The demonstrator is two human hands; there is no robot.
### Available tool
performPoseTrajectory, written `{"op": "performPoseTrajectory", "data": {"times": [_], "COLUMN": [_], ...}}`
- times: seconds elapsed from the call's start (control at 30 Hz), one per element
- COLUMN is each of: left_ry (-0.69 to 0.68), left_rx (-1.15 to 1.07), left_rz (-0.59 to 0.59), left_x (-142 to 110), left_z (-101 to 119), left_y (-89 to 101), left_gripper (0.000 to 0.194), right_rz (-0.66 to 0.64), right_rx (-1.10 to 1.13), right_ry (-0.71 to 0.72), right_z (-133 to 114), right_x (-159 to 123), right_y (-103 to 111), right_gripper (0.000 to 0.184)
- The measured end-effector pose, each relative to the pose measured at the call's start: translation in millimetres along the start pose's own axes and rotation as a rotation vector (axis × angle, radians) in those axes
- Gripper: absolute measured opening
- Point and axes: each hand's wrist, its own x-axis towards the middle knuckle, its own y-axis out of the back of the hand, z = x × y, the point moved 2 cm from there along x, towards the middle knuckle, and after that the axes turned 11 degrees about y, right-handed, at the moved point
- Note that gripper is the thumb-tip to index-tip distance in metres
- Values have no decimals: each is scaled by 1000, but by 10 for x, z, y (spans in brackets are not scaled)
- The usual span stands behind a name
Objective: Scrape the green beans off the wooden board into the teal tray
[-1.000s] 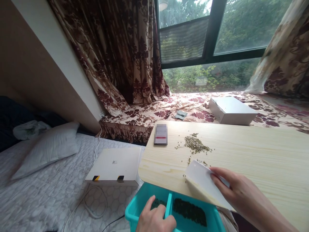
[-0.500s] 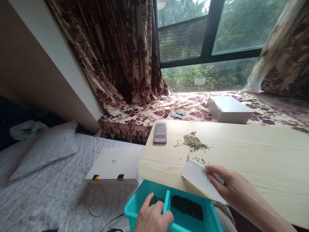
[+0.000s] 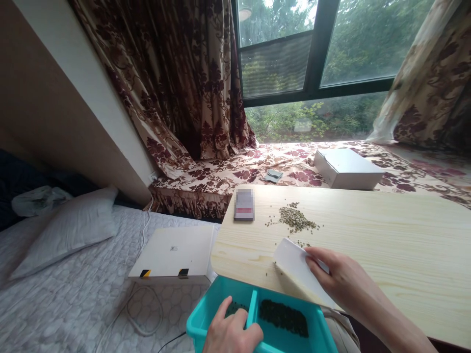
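Note:
My right hand (image 3: pixel 331 272) grips a thin white plastic sheet (image 3: pixel 294 262), tilted with its long edge against the wooden tabletop (image 3: pixel 397 235). Beyond the sheet lies a loose pile of small greenish-brown beans (image 3: pixel 296 219), with strays around it and a few by the near edge. Below that edge sits a teal two-compartment bin (image 3: pixel 198 318). My left hand (image 3: pixel 235 331) is curled over its near side, thumb by the divider (image 3: pixel 253 309) and index finger over the left compartment. Small green bits show there; a dark layer of beans (image 3: pixel 283 317) covers part of the right compartment's floor.
A small flat pack (image 3: pixel 244 206) with a blurred face lies at the table's left end. On the bed are a white box (image 3: pixel 176 252), a cable (image 3: pixel 160 314) and a pillow (image 3: pixel 73 230). Another white box (image 3: pixel 349 169) and a folded cloth (image 3: pixel 273 175) rest on the window seat.
My right hand has slid the white sheet a little to the left along the tabletop's near edge. My left hand stays in place on the bin.

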Motion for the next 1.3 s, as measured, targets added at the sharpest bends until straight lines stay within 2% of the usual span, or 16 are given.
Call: {"op": "performPoseTrajectory", "data": {"times": [0.17, 0.27, 0.37, 0.43, 0.5, 0.57, 0.67, 0.73, 0.8, 0.87, 0.97, 1.17, 1.3], "left_ry": [-6, 3, 51, 120, 178, 207, 224, 215, 196, 180, 143, 107, 119], "left_rx": [40, -17, -118, -140, -126, -102, -73, -65, -65, -61, -65, -108, -110], "left_rz": [22, -10, -62, -54, -35, -29, -41, -84, -143, -182, -197, -113, -103], "left_x": [-16, -14, -23, -46, -88, -134, -158, -117, -41, 42, 112, 62, 54], "left_z": [-50, -74, -84, -93, -102, -104, -65, 4, 99, 191, 270, 208, 175], "left_y": [-72, -58, -8, 37, 83, 127, 194, 238, 279, 307, 289, 104, 75], "left_gripper": [12, 12, 30, 38, 38, 36, 33, 32, 33, 33, 34, 39, 39], "right_rz": [-2, -45, -101, -134, -176, -184, -61, 88, 173, 161, 62, -32, -62], "right_rx": [-11, 13, 34, 42, 53, 72, 113, 121, 87, 71, 22, -18, -29], "right_ry": [-10, -4, 27, 92, 181, 244, 215, 88, -63, -109, -118, -153, -150], "right_z": [11, -38, -220, -394, -539, -574, -354, -86, 158, 290, 313, 277, 264], "right_x": [-9, 12, 63, 73, 28, -73, -252, -332, -350, -298, -146, 95, 149], "right_y": [-24, -53, -96, -111, -100, -48, 89, 186, 249, 271, 259, 210, 162], "right_gripper": [33, 33, 34, 33, 32, 32, 33, 30, 31, 33, 33, 32, 33]}}
